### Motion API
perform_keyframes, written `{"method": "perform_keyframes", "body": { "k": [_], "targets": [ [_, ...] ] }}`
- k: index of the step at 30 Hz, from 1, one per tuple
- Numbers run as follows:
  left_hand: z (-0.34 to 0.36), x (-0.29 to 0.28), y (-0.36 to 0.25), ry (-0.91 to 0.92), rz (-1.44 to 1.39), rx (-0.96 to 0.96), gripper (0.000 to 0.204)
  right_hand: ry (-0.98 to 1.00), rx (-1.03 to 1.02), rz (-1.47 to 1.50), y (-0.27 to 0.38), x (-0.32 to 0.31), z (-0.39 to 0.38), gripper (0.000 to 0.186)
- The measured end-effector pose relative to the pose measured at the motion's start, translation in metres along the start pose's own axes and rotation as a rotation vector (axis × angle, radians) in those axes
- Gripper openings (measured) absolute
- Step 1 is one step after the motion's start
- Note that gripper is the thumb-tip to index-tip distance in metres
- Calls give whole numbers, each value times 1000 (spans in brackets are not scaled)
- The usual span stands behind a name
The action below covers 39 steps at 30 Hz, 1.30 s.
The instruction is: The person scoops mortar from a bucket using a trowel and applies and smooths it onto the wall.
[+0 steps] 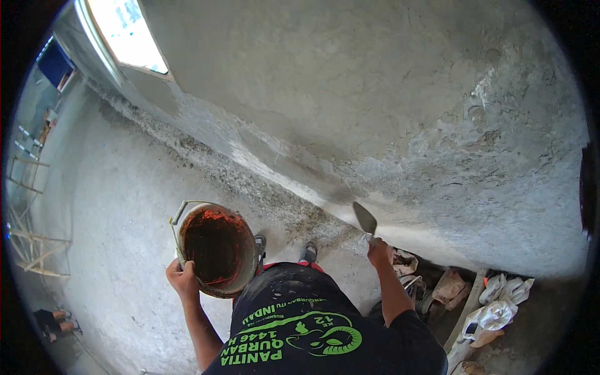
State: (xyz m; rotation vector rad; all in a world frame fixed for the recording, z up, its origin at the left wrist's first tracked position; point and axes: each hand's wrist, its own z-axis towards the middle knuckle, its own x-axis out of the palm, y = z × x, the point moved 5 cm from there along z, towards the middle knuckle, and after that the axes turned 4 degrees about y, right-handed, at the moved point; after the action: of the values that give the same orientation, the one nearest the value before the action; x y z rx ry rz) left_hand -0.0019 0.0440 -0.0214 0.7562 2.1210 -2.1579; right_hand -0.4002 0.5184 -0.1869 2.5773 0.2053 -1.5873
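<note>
My left hand (183, 279) is closed on the rim of a bucket (248, 240), which is tilted so that its mouth faces up toward me. Reddish-orange smears line the bucket's inner wall, and its dark inside shows no clear contents. A wire handle stands up along its left side. My right hand (380, 252) grips a trowel (365, 219) by the handle, with the pointed blade aimed away from me near the foot of the plastered wall (350, 81). From this angle I cannot tell whether the blade touches the wall.
Crumbled mortar (206, 159) lies along the wall's base. Bags and wrapped bundles (494, 315) sit at the lower right beside a wooden plank (465, 319). Bamboo scaffolding (37, 250) stands at the far left, with another person's legs (59, 322) below it. A bright window opening (128, 31) is at the upper left.
</note>
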Motion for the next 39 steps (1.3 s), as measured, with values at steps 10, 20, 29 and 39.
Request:
{"method": "perform_keyframes", "body": {
  "k": [10, 20, 29, 39],
  "targets": [
    [9, 11, 3, 53, 26, 15, 20, -417, -515, 80, 146, -110, 66, 40],
    [10, -6, 4, 34, 50, 11, 22, 108, 70, -92, 37, 32, 43, 31],
    [63, -11, 8, 66, -94, 28, 11, 415, 124, -46, 19, 134, -75, 41],
    [135, 26, 24, 394, -44, 72, 11, 326, 456, 384, 94, 131, -148, 45]
  ]
}}
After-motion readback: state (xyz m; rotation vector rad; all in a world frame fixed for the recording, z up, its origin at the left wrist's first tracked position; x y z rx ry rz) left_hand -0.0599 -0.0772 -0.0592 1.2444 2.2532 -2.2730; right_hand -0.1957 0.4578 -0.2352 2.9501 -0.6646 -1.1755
